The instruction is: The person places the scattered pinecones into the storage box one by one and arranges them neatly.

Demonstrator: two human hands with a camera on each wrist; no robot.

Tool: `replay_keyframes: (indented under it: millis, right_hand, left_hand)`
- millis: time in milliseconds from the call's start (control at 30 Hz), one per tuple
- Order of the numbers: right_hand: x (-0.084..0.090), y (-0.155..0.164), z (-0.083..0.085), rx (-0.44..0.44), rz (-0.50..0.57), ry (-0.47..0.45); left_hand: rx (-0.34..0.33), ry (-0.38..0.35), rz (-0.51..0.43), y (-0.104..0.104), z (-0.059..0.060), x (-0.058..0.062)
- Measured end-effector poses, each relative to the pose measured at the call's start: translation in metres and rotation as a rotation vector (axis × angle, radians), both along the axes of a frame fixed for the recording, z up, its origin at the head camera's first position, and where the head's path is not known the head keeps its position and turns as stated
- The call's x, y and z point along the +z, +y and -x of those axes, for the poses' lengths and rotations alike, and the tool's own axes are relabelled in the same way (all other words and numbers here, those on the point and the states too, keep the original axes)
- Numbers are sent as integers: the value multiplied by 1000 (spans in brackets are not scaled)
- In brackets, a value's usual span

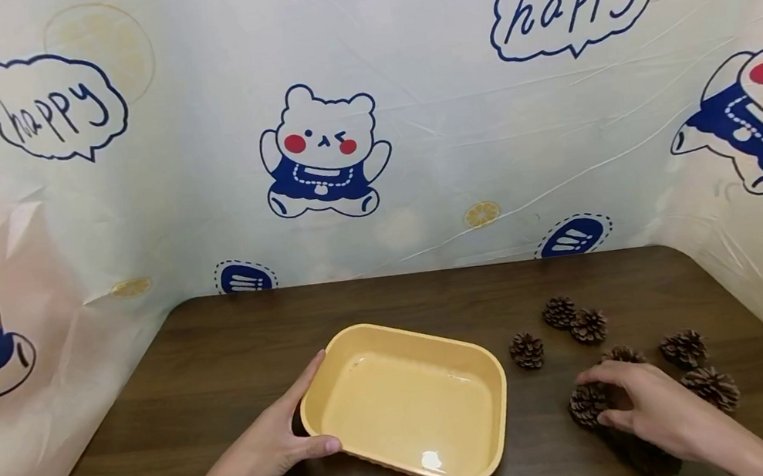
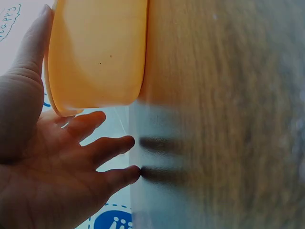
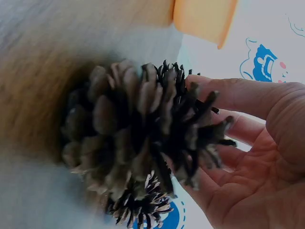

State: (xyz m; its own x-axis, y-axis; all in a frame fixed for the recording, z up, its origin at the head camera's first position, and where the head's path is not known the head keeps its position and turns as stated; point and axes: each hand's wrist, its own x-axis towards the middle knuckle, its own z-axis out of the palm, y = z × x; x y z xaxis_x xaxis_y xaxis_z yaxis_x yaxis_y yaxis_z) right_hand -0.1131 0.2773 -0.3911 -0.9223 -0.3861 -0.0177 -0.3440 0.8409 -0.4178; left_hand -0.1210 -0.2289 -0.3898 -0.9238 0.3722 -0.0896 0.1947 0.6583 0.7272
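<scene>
A yellow rectangular container (image 1: 404,391) with rounded corners sits on the table, its inside bare. My left hand (image 1: 277,439) holds its left end, thumb along the front rim and index finger at the back left corner. The other fingers spread below the container wall in the left wrist view. To the right, my right hand (image 1: 654,407) has its thumb and fingers around a brown pine cone (image 1: 586,406). Another pine cone (image 1: 652,460) lies beneath that hand, large and blurred in the right wrist view, partly hiding the grasp.
Several more pine cones lie scattered on the right of the dark wooden table (image 1: 225,340): one cone (image 1: 527,351) close to the container, a pair farther back, others beyond and right of my right hand. A printed cloth (image 1: 428,148) with bears hangs behind and at both sides.
</scene>
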Motion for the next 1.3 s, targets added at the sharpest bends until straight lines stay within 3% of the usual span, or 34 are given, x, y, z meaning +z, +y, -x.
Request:
replay_keyframes:
  millis: [167,600,967,1300]
  right_hand:
    - [4,-4,-1,25,-14,71]
    - [20,-18,-1,39,36,99]
    - [44,-40,5,70,84,69]
    - [70,-73,18,177,128,96]
  left_hand:
    - [1,-27,-21,0,1,1]
    - [5,-50,-39,1,2,1]
    - [18,-70,-55,1,1,0]
    - [25,-80,-46,1,1,1]
